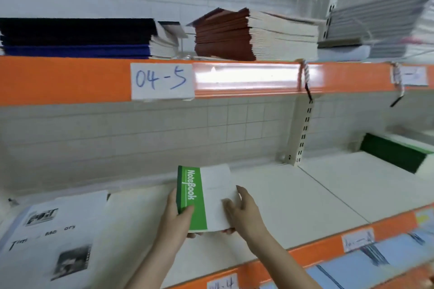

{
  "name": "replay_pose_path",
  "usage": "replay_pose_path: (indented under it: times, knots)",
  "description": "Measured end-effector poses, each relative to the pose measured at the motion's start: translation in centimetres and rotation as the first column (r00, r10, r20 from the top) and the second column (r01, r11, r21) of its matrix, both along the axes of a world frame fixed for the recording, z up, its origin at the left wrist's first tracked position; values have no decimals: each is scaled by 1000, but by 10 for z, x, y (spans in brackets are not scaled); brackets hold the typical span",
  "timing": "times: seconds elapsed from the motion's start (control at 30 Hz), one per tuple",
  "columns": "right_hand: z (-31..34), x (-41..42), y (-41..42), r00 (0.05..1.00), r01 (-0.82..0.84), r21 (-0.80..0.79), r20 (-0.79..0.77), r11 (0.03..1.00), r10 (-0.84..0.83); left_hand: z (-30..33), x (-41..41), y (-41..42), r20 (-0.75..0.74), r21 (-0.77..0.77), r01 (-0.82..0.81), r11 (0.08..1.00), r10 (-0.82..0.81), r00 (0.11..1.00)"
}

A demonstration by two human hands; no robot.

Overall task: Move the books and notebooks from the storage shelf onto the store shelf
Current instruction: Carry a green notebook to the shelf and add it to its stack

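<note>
Above shelf (293, 197), mid-scene: notebook stack (206, 197), light, stiff-covered, slick; best gripped at both side edges. Left hand (175, 216) fingers curled round green spine; right hand (244, 211) fingers curled on white right edge.

The grey stack (375, 23) at upper right is smearing into blur and running off the edge. The small label (358, 240) on the lower shelf is staying unreadable. The left hand (175, 216) is covering the green notebook (206, 197)'s near corner, and the printed sheet (54, 239) is being cut at the bottom edge.
</note>
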State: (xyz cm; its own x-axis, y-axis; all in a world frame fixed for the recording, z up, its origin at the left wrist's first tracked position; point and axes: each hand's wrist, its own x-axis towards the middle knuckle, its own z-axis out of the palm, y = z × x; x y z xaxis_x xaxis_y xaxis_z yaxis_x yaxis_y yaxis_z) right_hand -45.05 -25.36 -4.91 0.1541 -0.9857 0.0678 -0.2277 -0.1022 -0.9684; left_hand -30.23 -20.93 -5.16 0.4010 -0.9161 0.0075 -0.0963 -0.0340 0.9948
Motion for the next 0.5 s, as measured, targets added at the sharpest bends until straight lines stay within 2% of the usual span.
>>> replay_pose_path:
  times: [0.23, 0.43, 0.5]
  knots:
    - [9, -137, -7, 991, 130, -71, -15, 989, -131, 1, -130, -34, -174, 13, 187, 982, -182, 968]
    - [4, -235, -12, 953, 295, -48, -57, 954, -297, -5, -232, -53, -215, -4, 268, 963, -262, 941]
    - [-2, -266, -14, 950, 306, -39, -53, 951, -308, -6, -265, -54, -237, -29, 286, 958, -285, 929]
